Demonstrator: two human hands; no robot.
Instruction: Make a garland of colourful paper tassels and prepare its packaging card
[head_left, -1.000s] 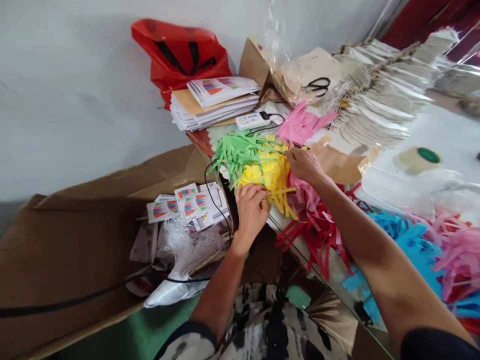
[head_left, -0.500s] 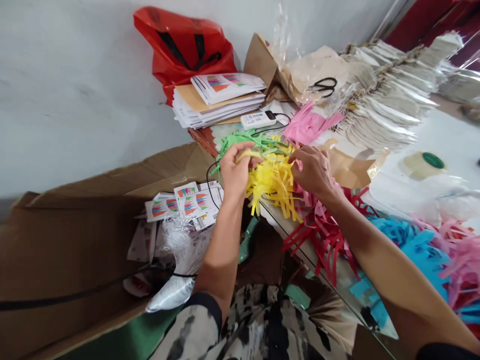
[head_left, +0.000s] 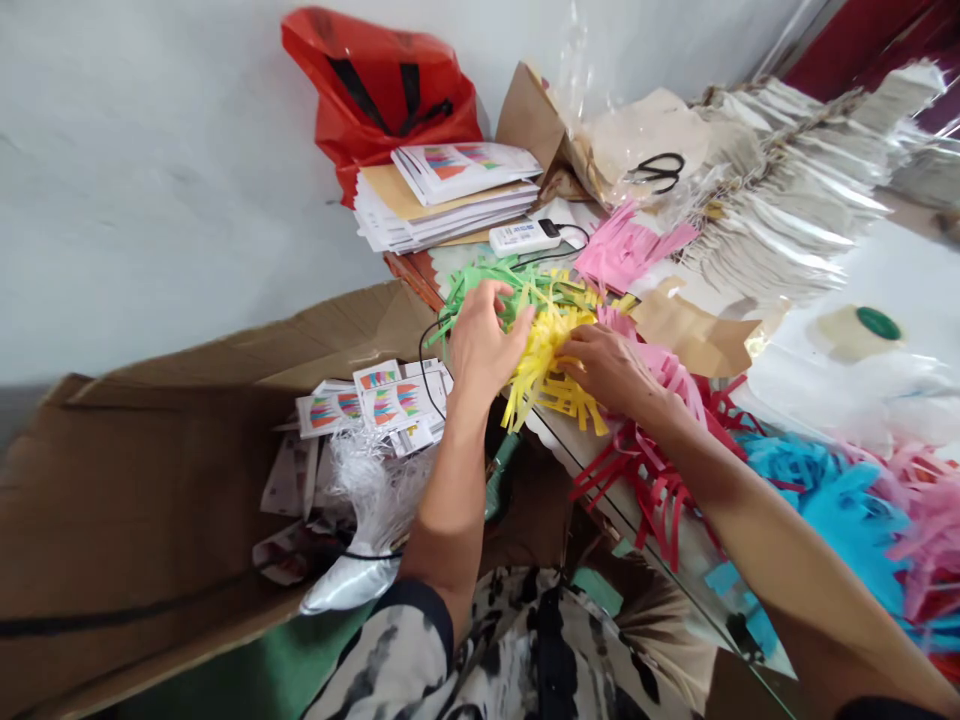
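Fringed yellow paper strips (head_left: pixel 551 345) lie in a heap near the table edge. Over their left side is my left hand (head_left: pixel 487 330), its fingers curved and apart with nothing between them. My right hand (head_left: pixel 604 368) reaches in from the right, fingertips pinched on the yellow paper fringe. Behind my left hand lies green paper fringe (head_left: pixel 480 275), partly covered by it. Pink fringe (head_left: pixel 630 245) sits behind the yellow heap, and red fringe (head_left: pixel 660 500) spreads below my right forearm.
A cardboard box (head_left: pixel 150 480) at left holds printed cards (head_left: pixel 390 400) and white thread (head_left: pixel 367 470). Stacked papers (head_left: pixel 442 210), a red bag (head_left: pixel 390 95), a white device (head_left: pixel 525 237), scissors (head_left: pixel 660 172) and a tape roll (head_left: pixel 862 328) lie around. Blue fringe (head_left: pixel 847 510) is at right.
My left hand has let go of a yellow strip and its fingers have spread. My right hand has moved left and down onto the yellow fringe. The view has shifted slightly.
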